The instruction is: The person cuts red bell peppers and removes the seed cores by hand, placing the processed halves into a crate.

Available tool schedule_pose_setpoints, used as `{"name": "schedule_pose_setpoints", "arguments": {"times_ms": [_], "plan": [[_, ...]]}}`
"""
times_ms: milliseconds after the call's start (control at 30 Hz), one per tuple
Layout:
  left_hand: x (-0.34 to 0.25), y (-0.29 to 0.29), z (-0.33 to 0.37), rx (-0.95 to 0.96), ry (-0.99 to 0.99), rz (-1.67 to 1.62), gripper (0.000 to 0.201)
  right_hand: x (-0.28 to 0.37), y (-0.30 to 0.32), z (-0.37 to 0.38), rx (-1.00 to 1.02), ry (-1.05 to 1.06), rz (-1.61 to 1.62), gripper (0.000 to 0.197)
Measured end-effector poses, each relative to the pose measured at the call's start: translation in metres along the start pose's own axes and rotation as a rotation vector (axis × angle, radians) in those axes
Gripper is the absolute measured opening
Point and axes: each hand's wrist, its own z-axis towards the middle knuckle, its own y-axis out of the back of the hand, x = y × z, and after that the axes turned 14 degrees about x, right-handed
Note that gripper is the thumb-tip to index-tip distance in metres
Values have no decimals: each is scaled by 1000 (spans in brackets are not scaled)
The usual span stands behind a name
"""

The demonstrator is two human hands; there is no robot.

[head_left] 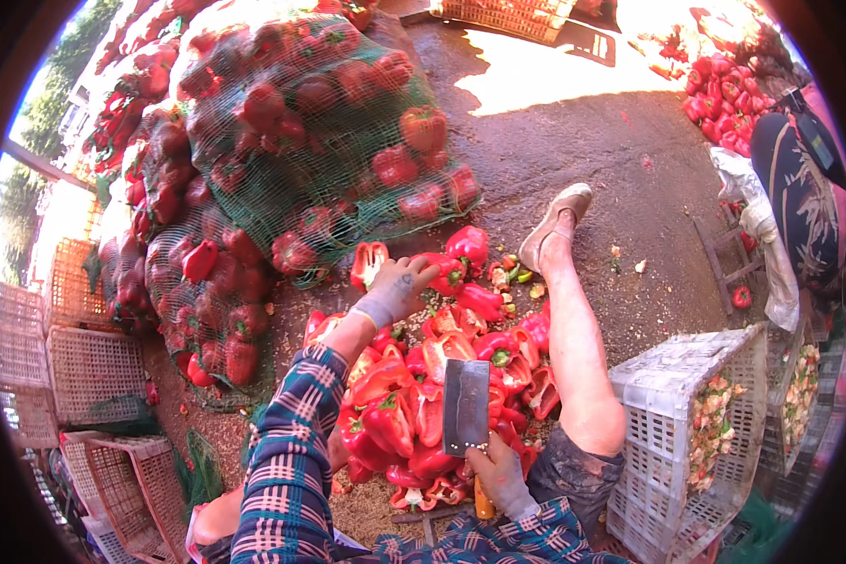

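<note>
My left hand (397,289), in a pale glove, reaches to the far side of a heap of cut red bell peppers (428,399). Its fingers are curled onto a red bell pepper (449,273), partly hiding it. Beside that hand stands a halved pepper (368,261), its pale inside showing. My right hand (504,477), also gloved, grips a cleaver (466,409) near its orange handle (483,500). The broad dark blade lies above the heap, with a few seeds on it. Another whole pepper (468,246) rests just beyond my left hand.
Green net sacks of red peppers (329,132) are piled at the far left. Plastic crates (99,376) stand along the left side. A white crate (663,451) with pepper scraps sits at the right, near my outstretched leg (573,338). Another person (799,197) is at the far right.
</note>
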Motion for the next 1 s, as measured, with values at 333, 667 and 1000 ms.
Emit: {"name": "schedule_pose_setpoints", "arguments": {"times_ms": [333, 667, 1000], "plan": [[5, -19, 56, -37, 138, -219, 32, -15, -3, 11, -51, 1, 22, 22], [-51, 38, -96, -198, 210, -1506, 26, 47, -3, -22, -379, 520, -417, 26], [-119, 56, -165, -213, 62, -1348, 36, -6, -13, 29, -47, 82, -891, 33]]}}
